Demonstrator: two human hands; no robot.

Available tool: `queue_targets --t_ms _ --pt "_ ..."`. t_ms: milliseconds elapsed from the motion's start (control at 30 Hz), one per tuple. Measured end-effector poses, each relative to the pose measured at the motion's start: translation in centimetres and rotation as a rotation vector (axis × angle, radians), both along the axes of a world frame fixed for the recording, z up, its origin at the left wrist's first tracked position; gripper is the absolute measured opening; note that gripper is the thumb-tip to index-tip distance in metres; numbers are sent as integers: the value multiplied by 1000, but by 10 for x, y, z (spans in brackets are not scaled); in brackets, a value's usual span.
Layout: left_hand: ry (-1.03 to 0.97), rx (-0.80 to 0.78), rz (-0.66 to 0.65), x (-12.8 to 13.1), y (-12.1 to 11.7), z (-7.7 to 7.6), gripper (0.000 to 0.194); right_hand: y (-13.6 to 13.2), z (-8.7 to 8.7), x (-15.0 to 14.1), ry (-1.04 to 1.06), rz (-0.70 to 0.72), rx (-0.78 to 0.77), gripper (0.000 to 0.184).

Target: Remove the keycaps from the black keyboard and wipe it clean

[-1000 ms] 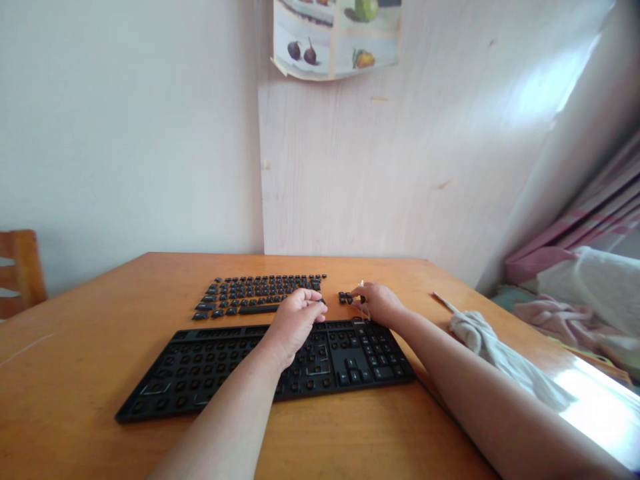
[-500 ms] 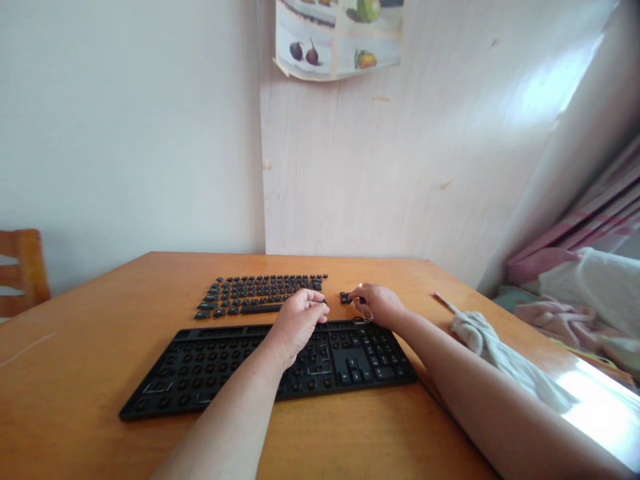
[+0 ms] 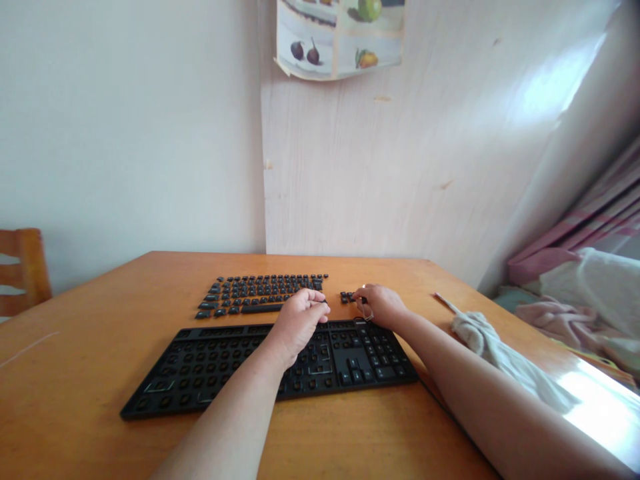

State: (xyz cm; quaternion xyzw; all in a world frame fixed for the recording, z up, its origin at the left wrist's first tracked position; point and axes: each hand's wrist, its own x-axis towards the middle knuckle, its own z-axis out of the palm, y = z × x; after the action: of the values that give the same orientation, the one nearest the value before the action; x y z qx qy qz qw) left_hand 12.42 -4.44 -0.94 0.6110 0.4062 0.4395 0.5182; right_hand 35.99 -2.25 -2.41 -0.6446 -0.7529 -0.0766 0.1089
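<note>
A black keyboard (image 3: 220, 360) lies on the wooden table, its left and middle sections stripped of keycaps while the number pad and arrow keys keep theirs. Above it, my left hand (image 3: 300, 320) is closed in a pinch, with a small dark keycap (image 3: 325, 302) just showing at the fingertips. My right hand (image 3: 383, 305) is closed just beyond the keyboard's right rear edge. A wire keycap puller (image 3: 369, 315) shows under its fingers; its handle is mostly hidden. Beside those fingertips sits a small group of loose keycaps (image 3: 345, 297).
Rows of removed keycaps (image 3: 270, 287) lie behind the keyboard, with the long space bar (image 3: 260, 309) in front. At right are a grey cloth (image 3: 480, 337) and a thin stick (image 3: 445, 302). The keyboard cable (image 3: 450, 413) runs under my right forearm. A wall stands behind the table (image 3: 100, 307).
My right fingers have shifted slightly right, uncovering a bit more of the small keycap group. My left hand stays in its pinch above the keyboard.
</note>
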Motion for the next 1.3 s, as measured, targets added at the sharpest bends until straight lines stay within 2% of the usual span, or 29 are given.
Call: queue_targets --t_ms 533,800,933,1100,1200,1300 --pt "23 0 -6 0 0 1 27 0 2 -1 -24 0 -56 29" --pt "20 -4 -8 0 -1 2 25 -2 4 -3 16 23 -28 29" --pt "10 -4 -6 0 -1 1 26 -8 15 -5 160 37 37 29" --pt "12 4 -6 1 0 0 25 -20 36 -11 476 125 103 27" --pt "18 2 -13 2 -1 1 23 -32 48 -16 630 80 18 21" --pt "35 5 -18 2 -2 2 23 -46 59 -19 746 83 -185 12"
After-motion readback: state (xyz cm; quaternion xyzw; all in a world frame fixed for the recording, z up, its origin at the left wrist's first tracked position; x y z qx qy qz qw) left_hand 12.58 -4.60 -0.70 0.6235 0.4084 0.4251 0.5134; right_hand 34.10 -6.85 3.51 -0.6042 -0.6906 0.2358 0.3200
